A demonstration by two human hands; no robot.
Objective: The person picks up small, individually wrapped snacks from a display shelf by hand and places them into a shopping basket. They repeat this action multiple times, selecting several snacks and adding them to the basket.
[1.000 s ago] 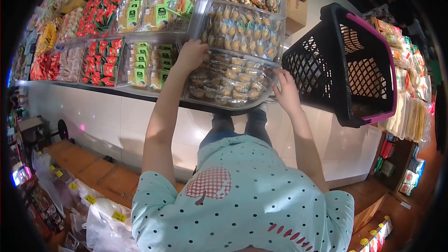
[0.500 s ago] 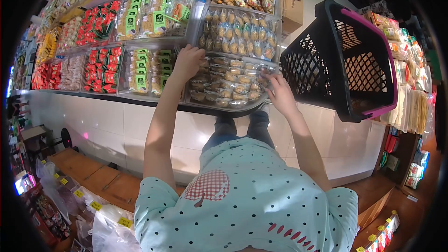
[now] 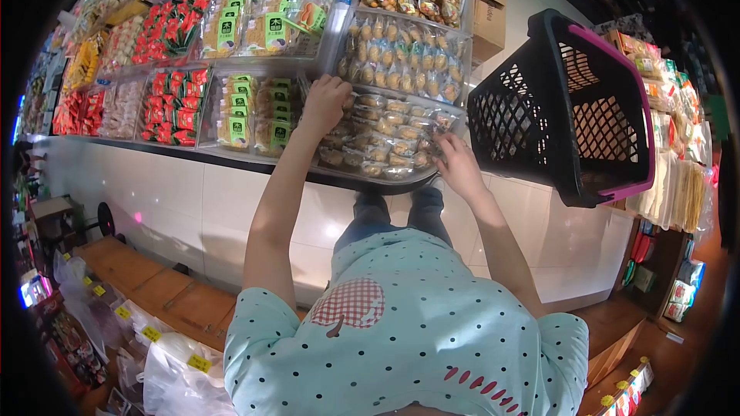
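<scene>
In the head view, individually wrapped pastries [image 3: 389, 135] lie in rows in a clear tray at the front corner of the display. My left hand [image 3: 327, 104] is at the tray's far left corner, with its fingers curled down and closed; whatever they grip is hidden. On the opposite side, my right hand [image 3: 462, 166] has its fingers bent and somewhat apart, their tips touching the clear wrappers at the right end of the rows. Another tray of wrapped pastries [image 3: 401, 58] sits just behind.
A black shopping basket with a pink rim [image 3: 651, 108] stands right of the display. Left are green-labelled packs [image 3: 239, 112] and red packets [image 3: 173, 108]. A cardboard box [image 3: 487, 23] is behind the basket. A wooden ledge [image 3: 154, 285] with plastic bags runs at lower left.
My left hand has shifted slightly right along the tray's edge in the view. My right hand's fingers have bent more and come down against the wrappers. The whole view has moved a little.
</scene>
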